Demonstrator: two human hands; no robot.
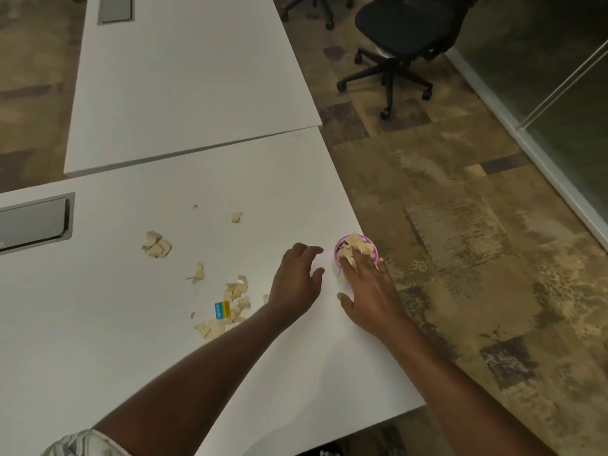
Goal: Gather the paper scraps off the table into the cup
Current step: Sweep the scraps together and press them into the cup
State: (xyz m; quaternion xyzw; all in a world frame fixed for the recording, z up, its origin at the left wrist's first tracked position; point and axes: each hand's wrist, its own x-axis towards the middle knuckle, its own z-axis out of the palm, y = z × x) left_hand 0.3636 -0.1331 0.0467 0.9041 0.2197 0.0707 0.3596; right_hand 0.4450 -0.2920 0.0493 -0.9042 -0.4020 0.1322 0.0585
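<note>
A pink cup (339, 248) stands at the right edge of the white table (164, 357), stuffed with beige paper scraps (357, 246). My right hand (368, 291) lies flat over the cup's near side, fingers spread and pressing on the paper. My left hand (296, 281) hovers just left of the cup, fingers apart, holding nothing. Several beige scraps remain on the table: a heap (230, 307) with a blue and yellow label (222, 309) below my left wrist, a clump (156, 245) farther left, one piece (197, 273) between them and a small piece (237, 217) farther back.
A second white table (184, 77) adjoins at the back. A grey cable hatch (33, 223) is set into the near table at the left. A black office chair (401, 31) stands on the patterned carpet to the right, beside a glass partition (559, 93).
</note>
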